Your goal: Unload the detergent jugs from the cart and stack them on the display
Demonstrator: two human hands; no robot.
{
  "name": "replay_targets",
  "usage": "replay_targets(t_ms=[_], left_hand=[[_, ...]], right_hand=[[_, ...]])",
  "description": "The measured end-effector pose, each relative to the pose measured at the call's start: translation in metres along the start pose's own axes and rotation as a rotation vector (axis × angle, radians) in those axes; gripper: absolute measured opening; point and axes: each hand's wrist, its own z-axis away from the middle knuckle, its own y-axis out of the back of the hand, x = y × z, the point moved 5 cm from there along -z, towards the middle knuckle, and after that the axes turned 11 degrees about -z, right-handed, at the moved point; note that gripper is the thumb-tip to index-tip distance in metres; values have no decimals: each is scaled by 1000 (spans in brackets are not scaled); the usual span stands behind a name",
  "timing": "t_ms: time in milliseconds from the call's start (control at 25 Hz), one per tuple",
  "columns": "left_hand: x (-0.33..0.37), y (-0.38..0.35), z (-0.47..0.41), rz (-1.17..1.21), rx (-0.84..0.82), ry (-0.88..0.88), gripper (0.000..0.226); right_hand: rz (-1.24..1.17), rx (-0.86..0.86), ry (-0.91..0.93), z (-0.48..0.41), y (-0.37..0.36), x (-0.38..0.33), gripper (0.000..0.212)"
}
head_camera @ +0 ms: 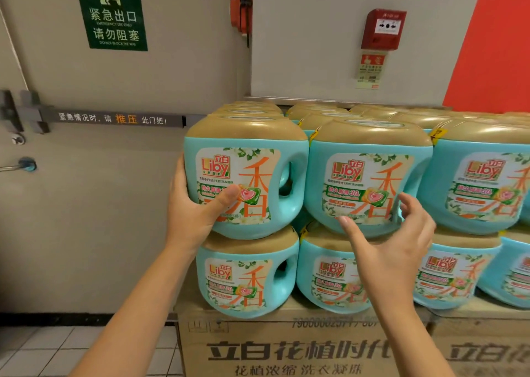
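The left hand [195, 210] grips the end jug [258, 175] of the top tier, fingers wrapped round its left side and thumb pressed across the front label. The right hand [393, 241] hangs open with fingers spread, just in front of the next jug [370, 175]; whether it touches, I cannot tell. The end jug sits upright on a lower jug [246, 273], and both tiers rest on cardboard cartons [286, 348]. To the left is a grey door with a push bar [114, 117] and a green exit sign [110, 12].
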Motion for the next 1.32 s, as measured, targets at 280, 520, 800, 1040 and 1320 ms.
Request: replay_targets(t_ms=[280,520,800,1040,1320], left_hand=[[1,3,5,-192,52,-5,117],[1,1,10,-163,52,12,118],[3,-4,30,-206,206,36,108],[2,-4,42,-170,237,45,92],[-4,6,87,-318,326,-19,45]], right_hand=[[-102,-48,-27,-15,1,17,89],[-125,-55,-33,-17,4,20,87],[-76,-87,-18,-16,2,19,92],[-48,-148,-42,-16,2,17,95],[-37,-73,128,5,33,10,48]])
